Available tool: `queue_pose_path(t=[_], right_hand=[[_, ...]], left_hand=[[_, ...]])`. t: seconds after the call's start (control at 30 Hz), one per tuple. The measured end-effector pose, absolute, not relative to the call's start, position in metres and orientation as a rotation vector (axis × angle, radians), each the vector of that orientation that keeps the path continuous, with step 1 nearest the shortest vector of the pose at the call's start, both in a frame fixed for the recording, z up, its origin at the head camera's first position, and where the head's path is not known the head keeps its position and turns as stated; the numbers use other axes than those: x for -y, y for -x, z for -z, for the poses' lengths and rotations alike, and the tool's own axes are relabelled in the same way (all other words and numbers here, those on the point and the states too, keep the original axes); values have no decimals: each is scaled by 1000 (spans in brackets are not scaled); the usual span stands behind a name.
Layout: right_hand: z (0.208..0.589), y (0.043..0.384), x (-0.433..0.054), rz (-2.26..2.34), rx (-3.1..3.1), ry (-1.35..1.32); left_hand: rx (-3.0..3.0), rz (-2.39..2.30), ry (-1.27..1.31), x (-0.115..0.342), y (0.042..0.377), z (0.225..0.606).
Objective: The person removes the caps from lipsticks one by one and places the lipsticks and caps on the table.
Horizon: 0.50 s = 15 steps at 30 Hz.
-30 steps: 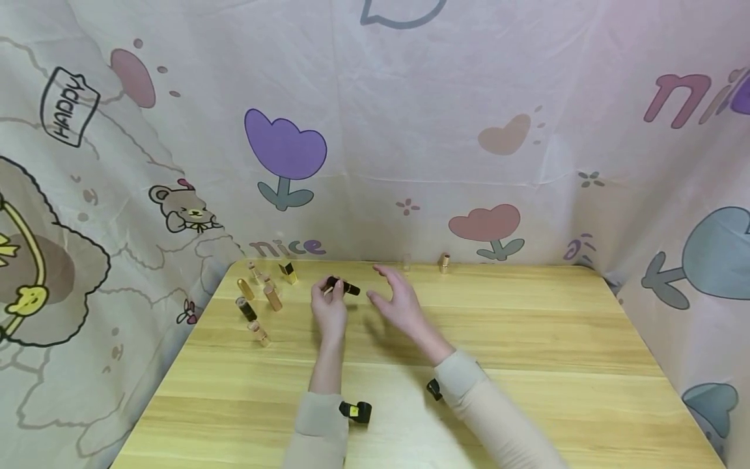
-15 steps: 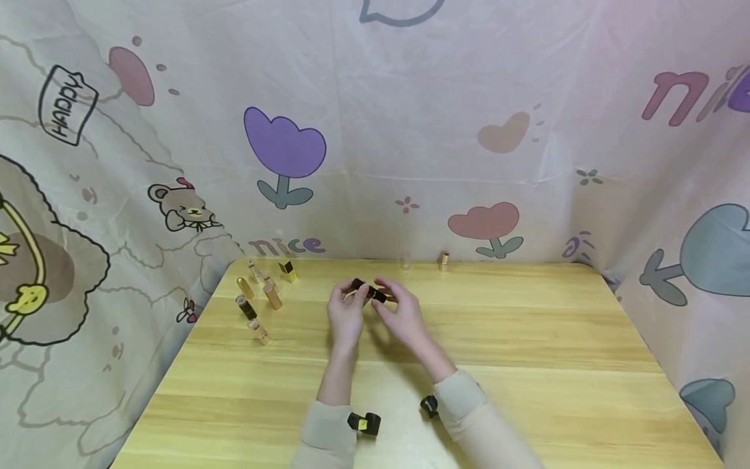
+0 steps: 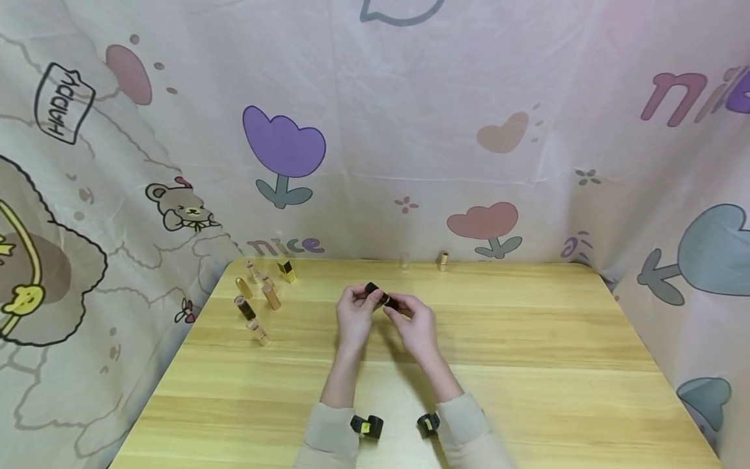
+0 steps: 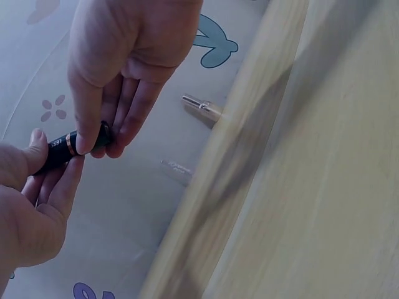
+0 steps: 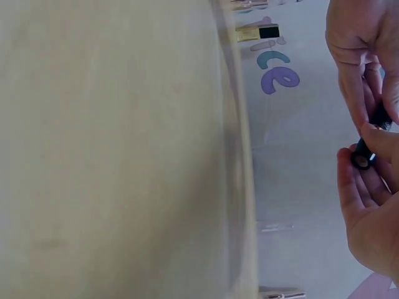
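A black lipstick tube (image 3: 385, 299) with a thin copper-coloured band is held above the table between both hands. My left hand (image 3: 354, 320) pinches its upper left end with thumb and fingers. The other end is pinched by my right hand (image 3: 418, 326). In the left wrist view the band on the lipstick tube (image 4: 61, 151) shows between the two hands. The right wrist view shows a round end of the lipstick tube (image 5: 361, 159) at the right fingers. Fingers cover parts of the tube.
Several lipsticks stand at the table's left, among them a gold one (image 3: 243, 288), a rose-gold one (image 3: 271, 296), a dark one (image 3: 244, 308) and a black-and-gold one (image 3: 286, 271). Along the back edge are a clear tube (image 3: 405, 262) and a rose-gold lipstick (image 3: 443, 261). A printed cloth hangs behind.
My left hand has carried the black lipstick tube rightward. My right hand, earlier apart from it with spread fingers, now pinches its other end. The lipsticks on the table have not moved.
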State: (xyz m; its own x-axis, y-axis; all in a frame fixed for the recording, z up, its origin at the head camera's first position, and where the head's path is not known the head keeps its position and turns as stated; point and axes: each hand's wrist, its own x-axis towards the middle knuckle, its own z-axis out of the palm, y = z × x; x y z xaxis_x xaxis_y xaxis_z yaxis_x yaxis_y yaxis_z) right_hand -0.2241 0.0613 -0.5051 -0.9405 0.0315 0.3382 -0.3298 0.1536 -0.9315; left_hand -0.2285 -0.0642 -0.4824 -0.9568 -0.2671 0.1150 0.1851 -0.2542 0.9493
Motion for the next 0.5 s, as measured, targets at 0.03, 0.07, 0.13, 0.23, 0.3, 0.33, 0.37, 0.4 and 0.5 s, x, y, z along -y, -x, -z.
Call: queue_pose_path(t=[0.03,0.07,0.13,0.23,0.3,0.33,0.37,0.4,0.5], right_hand=[[505,223,-62,-1855,2142,-289],[506,222,-62,-1856,2129,-289],[505,220,-63,-1847,2122,-287],[504,218,-64,-1820,2144,-276],[503,217,-65,-1797,2166,-268],[502,217,-66,-1783,2177,-267],[502,217,-66,-1768,2185,-268],[501,217,-67,-1757,2188,-272],[499,216,-68,-1722,2190,-292]], left_hand=[[1724,2282,-96,64,228,482],[1734,2283,-94,64,228,482],[1750,2286,-95,64,228,481],[1773,2285,-93,64,227,479],[1782,2285,-85,65,227,478],[1788,2282,-81,65,227,477],[1793,2281,-77,65,226,477],[1799,2278,-73,65,226,477],[1798,2281,-66,65,226,476]])
